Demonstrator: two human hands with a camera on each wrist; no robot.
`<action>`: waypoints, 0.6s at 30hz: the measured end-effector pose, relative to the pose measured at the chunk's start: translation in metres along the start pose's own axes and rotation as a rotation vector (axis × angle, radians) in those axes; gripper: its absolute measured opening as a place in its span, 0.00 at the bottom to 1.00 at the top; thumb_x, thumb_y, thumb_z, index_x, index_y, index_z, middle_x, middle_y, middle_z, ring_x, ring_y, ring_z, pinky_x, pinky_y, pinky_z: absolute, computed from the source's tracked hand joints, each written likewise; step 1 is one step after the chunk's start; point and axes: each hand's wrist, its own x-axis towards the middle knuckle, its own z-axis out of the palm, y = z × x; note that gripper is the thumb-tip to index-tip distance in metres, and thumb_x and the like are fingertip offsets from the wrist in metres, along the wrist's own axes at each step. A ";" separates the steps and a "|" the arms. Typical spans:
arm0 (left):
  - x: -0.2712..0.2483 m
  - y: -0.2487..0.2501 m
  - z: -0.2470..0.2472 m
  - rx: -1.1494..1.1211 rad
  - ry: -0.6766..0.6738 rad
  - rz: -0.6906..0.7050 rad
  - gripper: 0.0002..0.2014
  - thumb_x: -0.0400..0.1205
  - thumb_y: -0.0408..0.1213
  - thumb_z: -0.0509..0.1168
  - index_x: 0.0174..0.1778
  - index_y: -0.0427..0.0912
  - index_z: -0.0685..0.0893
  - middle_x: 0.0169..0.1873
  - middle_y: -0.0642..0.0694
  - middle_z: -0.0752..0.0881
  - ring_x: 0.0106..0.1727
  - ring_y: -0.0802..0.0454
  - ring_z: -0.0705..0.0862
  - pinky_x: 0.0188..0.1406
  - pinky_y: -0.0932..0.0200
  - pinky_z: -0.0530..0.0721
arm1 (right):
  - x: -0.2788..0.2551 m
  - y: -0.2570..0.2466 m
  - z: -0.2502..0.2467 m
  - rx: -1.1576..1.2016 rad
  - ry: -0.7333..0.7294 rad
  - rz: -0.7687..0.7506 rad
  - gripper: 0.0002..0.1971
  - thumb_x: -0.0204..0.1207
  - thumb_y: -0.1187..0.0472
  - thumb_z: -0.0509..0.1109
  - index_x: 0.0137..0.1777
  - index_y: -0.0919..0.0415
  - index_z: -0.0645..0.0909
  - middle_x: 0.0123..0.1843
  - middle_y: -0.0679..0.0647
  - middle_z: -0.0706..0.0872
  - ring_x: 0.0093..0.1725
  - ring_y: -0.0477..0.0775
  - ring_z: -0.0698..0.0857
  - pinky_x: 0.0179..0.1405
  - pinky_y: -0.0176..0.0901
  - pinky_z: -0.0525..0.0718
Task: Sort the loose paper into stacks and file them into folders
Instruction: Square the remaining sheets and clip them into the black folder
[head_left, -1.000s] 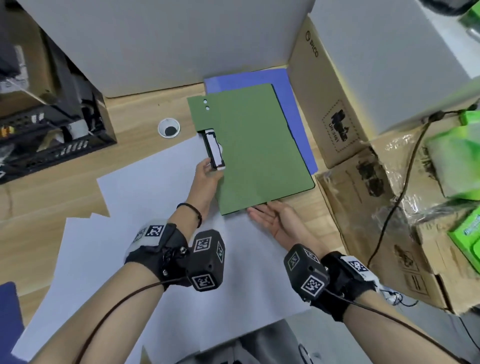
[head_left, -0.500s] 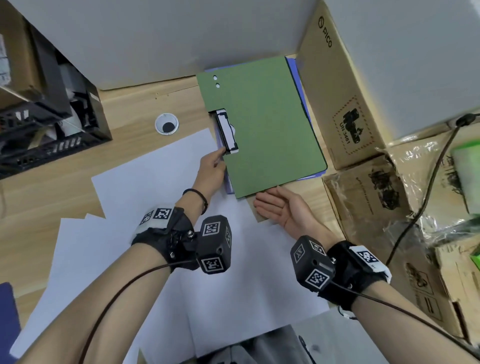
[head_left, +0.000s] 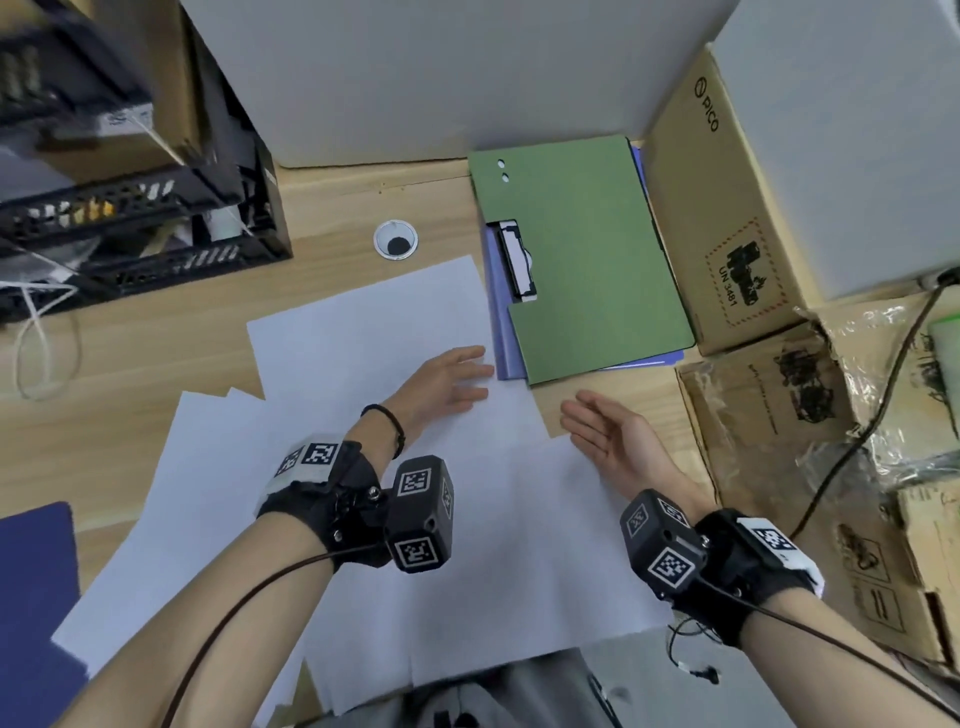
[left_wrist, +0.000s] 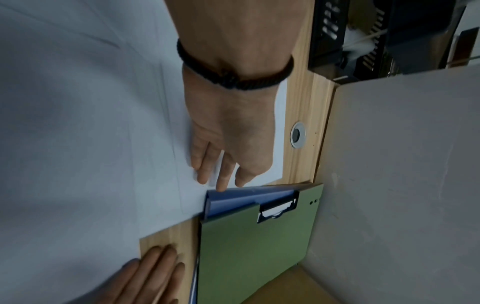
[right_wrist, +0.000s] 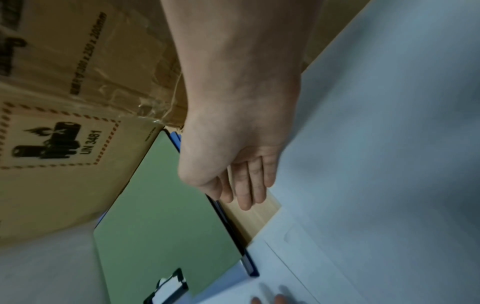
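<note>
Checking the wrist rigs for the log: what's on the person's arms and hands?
Both forearms are bare, with no sleeves or gloves. Each wrist carries a black strap with a white band printed with square black-and-white markers, plus a black boxy camera module bearing the same markers. A thin dark cable runs back along each forearm. The left hand side also has a thin black braided bracelet; the right hand is bare.

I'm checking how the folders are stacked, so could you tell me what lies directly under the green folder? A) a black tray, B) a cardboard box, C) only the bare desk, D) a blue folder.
D: the green folder lies on a blue folder, whose edge shows along its left side and near end; the left wrist view shows the same blue edge beneath it.
</note>
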 end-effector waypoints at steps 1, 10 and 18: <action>-0.006 -0.007 -0.005 -0.016 0.013 0.000 0.17 0.86 0.40 0.58 0.73 0.48 0.75 0.64 0.49 0.84 0.63 0.46 0.85 0.70 0.51 0.79 | -0.004 0.001 0.003 -0.008 -0.001 -0.025 0.12 0.86 0.60 0.57 0.62 0.58 0.80 0.58 0.58 0.88 0.57 0.54 0.87 0.58 0.41 0.79; -0.058 -0.074 -0.064 0.164 0.278 0.136 0.12 0.82 0.35 0.64 0.62 0.46 0.83 0.61 0.46 0.85 0.59 0.51 0.82 0.50 0.64 0.76 | -0.055 0.030 0.000 -0.442 0.299 -0.229 0.14 0.83 0.67 0.60 0.63 0.59 0.82 0.66 0.51 0.85 0.67 0.55 0.80 0.56 0.41 0.72; -0.102 -0.129 -0.119 0.503 0.480 0.137 0.21 0.80 0.32 0.63 0.70 0.46 0.79 0.70 0.44 0.79 0.71 0.43 0.76 0.68 0.53 0.73 | -0.085 0.103 0.001 -0.857 0.342 -0.040 0.20 0.85 0.66 0.57 0.74 0.75 0.70 0.75 0.65 0.74 0.76 0.66 0.70 0.71 0.52 0.69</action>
